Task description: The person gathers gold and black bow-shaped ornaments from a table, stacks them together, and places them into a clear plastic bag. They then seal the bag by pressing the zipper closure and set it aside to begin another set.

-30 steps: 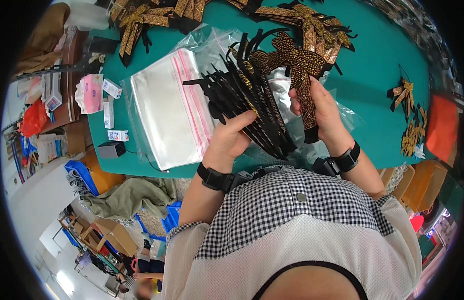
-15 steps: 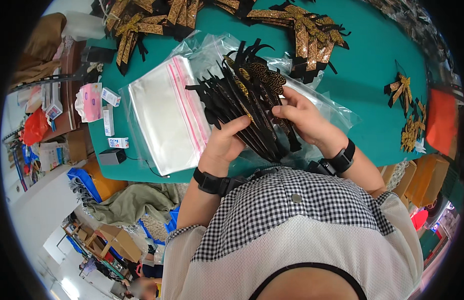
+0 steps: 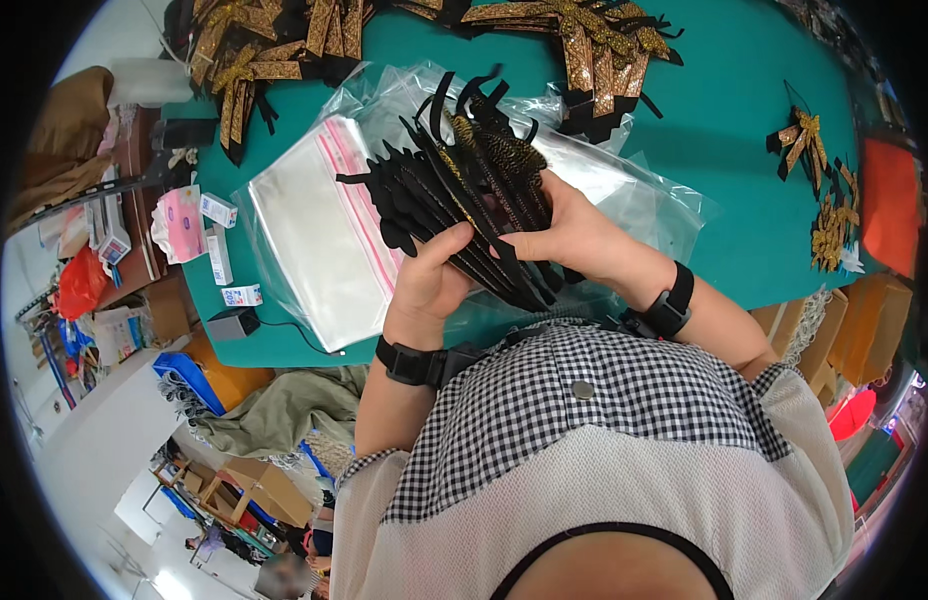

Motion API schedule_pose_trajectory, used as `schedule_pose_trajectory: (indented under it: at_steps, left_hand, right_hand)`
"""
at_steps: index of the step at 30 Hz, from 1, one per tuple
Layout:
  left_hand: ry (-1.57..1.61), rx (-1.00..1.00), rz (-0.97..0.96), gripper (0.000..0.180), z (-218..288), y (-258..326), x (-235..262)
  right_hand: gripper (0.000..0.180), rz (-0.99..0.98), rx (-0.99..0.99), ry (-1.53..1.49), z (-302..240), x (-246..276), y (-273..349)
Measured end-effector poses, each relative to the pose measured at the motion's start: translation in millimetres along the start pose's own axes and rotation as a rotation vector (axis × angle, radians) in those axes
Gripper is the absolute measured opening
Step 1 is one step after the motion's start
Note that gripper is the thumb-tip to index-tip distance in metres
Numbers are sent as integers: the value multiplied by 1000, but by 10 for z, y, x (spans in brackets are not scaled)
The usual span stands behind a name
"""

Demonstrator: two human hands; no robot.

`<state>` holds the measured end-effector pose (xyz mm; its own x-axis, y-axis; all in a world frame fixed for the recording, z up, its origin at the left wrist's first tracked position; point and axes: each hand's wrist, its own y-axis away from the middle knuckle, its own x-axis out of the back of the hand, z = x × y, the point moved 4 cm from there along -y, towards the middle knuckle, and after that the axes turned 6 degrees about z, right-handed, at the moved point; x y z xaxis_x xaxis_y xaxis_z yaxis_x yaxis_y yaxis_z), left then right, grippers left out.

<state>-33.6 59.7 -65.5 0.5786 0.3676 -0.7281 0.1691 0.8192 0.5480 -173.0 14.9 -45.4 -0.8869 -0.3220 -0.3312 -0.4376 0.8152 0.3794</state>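
A thick stack of black-and-gold ribbon bows (image 3: 424, 195), seen edge on, is held in front of my chest. My left hand (image 3: 431, 275) grips its left side, thumb across the layers. My right hand (image 3: 574, 235) closes round the right side, its thumb pressed on the near faces; most fingers of both hands are hidden behind the stack. Under it lies a pile of clear plastic bags (image 3: 314, 235) with pink seal strips, and loose clear film (image 3: 654, 205) spreads out to the right.
On the green table (image 3: 724, 110), glittery gold bows (image 3: 594, 65) lie in heaps along the far side. Smaller gold bows (image 3: 832, 235) lie at the right, near a red sheet (image 3: 891, 210). Small white boxes (image 3: 219, 255), a tissue pack (image 3: 177, 217) and a grey block with cable (image 3: 234, 322) line the left edge.
Both hands and the stack have shifted slightly left in view. My right thumb has moved inward across the stack, closer to the left thumb, and the right-hand layers are pressed together.
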Motion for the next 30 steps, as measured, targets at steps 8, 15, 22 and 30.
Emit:
schedule_pose_trajectory:
  at_steps: [8, 15, 22, 30]
  left_hand:
    - [-93, 18, 11, 47, -64, 44, -3]
    - [-53, -5, 32, 61, 5, 141, -39]
    - [-168, -211, 84, 55, 123, 352, -127]
    - [-207, -215, 120, 53, 255, 475, -9]
  right_hand:
    - [36, 16, -146, -43, -90, 57, 51]
    - [37, 16, -180, 273, -27, 236, 81]
    - [42, -76, -53, 276, 7, 287, 142]
    - [35, -35, -218, -8, -268, 402, 395]
